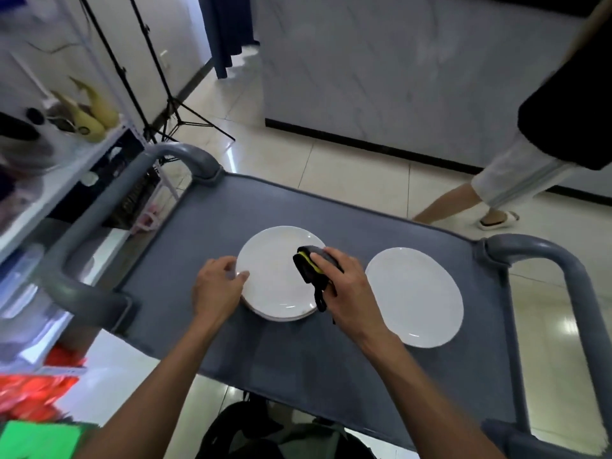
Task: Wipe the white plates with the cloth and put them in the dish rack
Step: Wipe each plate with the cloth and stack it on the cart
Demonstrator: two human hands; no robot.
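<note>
We look down on a grey cart [298, 359] whose top is a flat, matte sheet with rounded tubular handles at each end. On it sits a small stack of plates [278, 276], round, white and glossy, the rims of the lower ones showing under the near edge. Our left hand [217, 286] rests at the left rim of the top plate, fingers curled over the edge and thumb on the face, holding it. Our right hand [341, 286] grips a folded cloth [309, 268], dark with a yellow strip along one fold and a loose black strap hanging below, and presses it onto the right part of the same plate. Just to the right, apart from the stack, lies a single plate [414, 296], equally smooth and white, flat on the cart. To the left stands a white shelf unit [49, 180] crowded with blurred objects, with something red and something green near its foot. Beyond the cart are glossy pale floor tiles, a black tripod [172, 107], and a wall panel veined like marble with a dark base. At the far right another person [516, 180] in pale cropped trousers and white slides stands on the tiles, close to the cart's far corner.
</note>
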